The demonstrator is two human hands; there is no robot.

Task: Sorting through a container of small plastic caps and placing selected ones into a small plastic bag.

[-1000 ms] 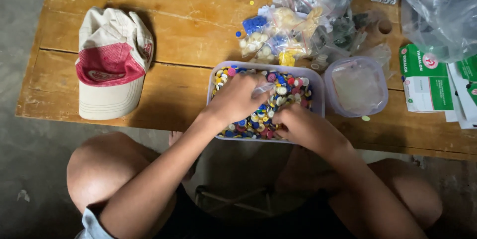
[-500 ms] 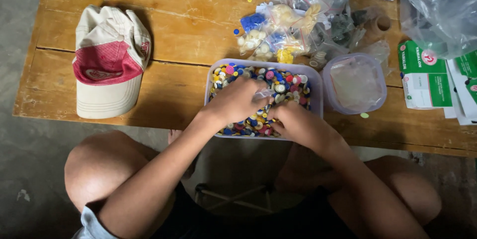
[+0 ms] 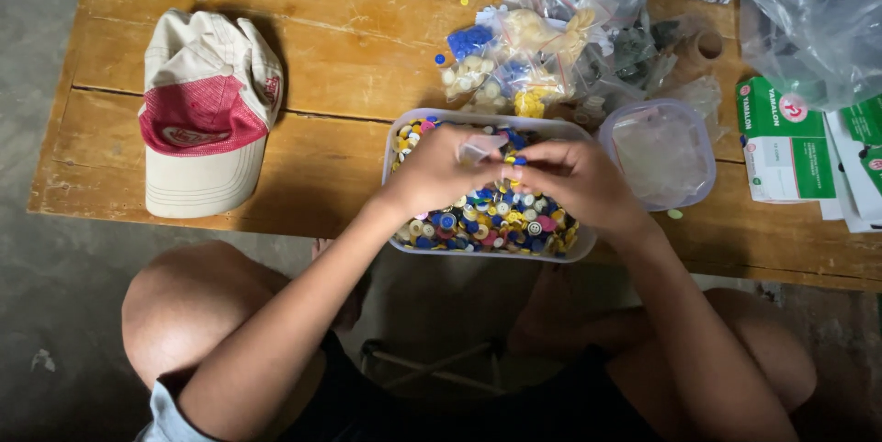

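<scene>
Your hands: the left hand (image 3: 441, 171) and right hand (image 3: 574, 180) have drawn together above the tub since a second ago, when they sat lower and apart among the buttons.
Fingers: pinched together on a small clear bag (image 3: 480, 150), a blue button (image 3: 520, 161) at your right fingertips.
Tub (image 3: 487, 254): clear plastic, at the table's (image 3: 322, 157) near edge, full of mixed-colour buttons (image 3: 487, 221).
Beyond: filled button bags (image 3: 533, 47); cap (image 3: 207, 111) at left.

1 cap (image 3: 207, 111), 2 tubs (image 3: 397, 143), 2 hands (image 3: 441, 171).

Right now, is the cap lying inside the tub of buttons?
No, the cap lies on the bare wooden table, apart from the tub where both hands work.
</scene>
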